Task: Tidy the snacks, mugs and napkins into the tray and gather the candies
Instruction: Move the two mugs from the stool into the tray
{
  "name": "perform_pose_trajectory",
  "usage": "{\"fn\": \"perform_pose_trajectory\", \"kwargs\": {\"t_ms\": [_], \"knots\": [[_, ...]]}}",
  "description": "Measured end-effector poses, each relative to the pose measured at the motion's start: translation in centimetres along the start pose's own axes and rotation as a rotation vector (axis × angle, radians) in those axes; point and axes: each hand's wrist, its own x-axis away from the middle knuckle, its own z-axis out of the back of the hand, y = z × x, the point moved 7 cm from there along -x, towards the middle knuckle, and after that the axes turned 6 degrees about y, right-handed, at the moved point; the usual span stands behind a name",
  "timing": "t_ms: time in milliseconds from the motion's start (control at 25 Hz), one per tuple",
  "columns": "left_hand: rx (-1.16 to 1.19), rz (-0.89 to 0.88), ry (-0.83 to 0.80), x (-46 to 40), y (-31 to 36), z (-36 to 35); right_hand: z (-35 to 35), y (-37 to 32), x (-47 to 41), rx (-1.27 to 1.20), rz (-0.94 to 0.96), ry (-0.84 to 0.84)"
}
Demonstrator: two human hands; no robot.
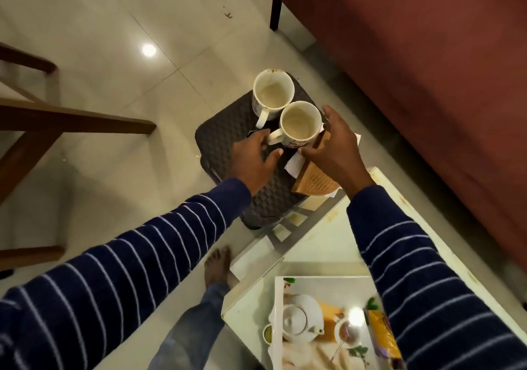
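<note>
Two empty, stained white mugs stand on a dark woven stool (pixel 225 138): the far mug (pixel 273 93) and the near mug (pixel 299 123). My left hand (pixel 253 161) reaches in from the left, fingertips at the near mug's handle, thumb held apart. My right hand (pixel 333 147) lies over a wooden napkin holder (pixel 313 181) with white napkins (pixel 293 166), its fingers straight beside the near mug. The printed tray (pixel 278 284) sits on the glass table (pixel 313 244) near me, with a yellow snack packet (pixel 382 338) on it. No candies are visible.
A red-brown sofa (pixel 427 56) runs along the right, close to the stool. Wooden chair legs (pixel 71 119) stand at the left on the tiled floor. My bare foot (pixel 218 264) is beside the table corner. Paper squares (pixel 281 231) lie by the table's edge.
</note>
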Motion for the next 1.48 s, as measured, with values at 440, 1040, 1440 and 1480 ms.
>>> {"fn": "perform_pose_trajectory", "kwargs": {"t_ms": [440,1040,1440,1480], "knots": [[-0.075,-0.223,-0.019,-1.1,1.1,0.6,-1.8,-0.1,-1.2,0.000,0.105,0.019],[-0.105,-0.486,-0.250,23.2,2.5,3.9,4.0,4.1,27.9,0.004,0.064,0.345],[-0.160,-0.358,-0.491,29.7,-4.2,-3.9,-1.1,15.0,34.4,-0.062,-0.159,0.223],[-0.166,-0.363,-0.491,29.6,-4.6,-4.2,-1.5,15.3,34.3,-0.079,-0.171,0.210]]}}
